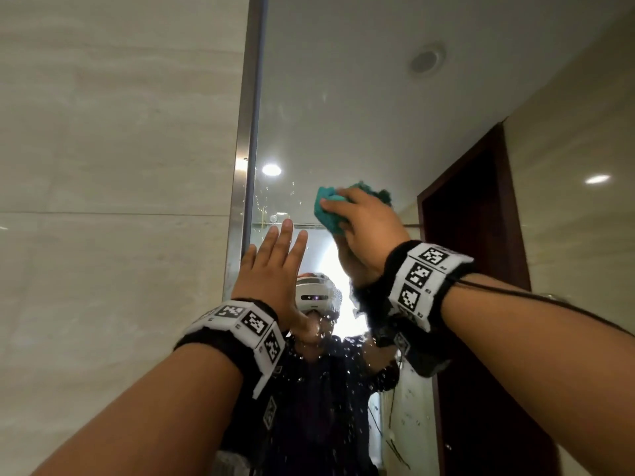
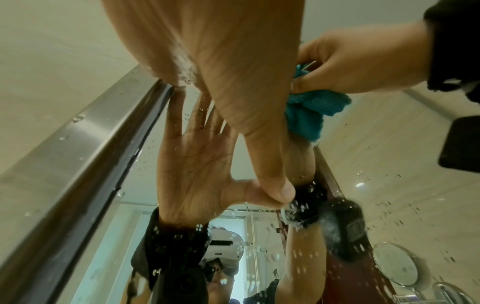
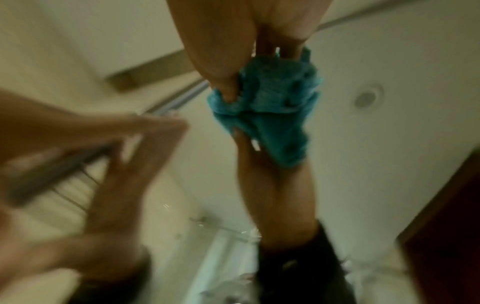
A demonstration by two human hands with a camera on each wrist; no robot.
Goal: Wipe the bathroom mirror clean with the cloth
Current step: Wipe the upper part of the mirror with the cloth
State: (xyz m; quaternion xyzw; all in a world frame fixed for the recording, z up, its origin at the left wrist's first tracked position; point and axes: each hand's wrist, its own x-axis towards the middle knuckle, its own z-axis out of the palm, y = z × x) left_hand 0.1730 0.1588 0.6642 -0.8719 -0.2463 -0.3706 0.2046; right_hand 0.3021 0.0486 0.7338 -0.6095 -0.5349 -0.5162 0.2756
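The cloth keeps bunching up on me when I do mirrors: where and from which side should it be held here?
Grip the teal cloth at its bunched middle, from the room side, as the right hand does. It lies crumpled against the mirror, so only its back is reachable.

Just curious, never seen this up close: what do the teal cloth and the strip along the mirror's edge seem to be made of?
The cloth looks like soft microfibre or terry: its surface is fuzzy and it bunches in folds. The edge strip looks like brushed metal, perhaps stainless steel: grey, satin sheen, with water beads on it in the left wrist view.
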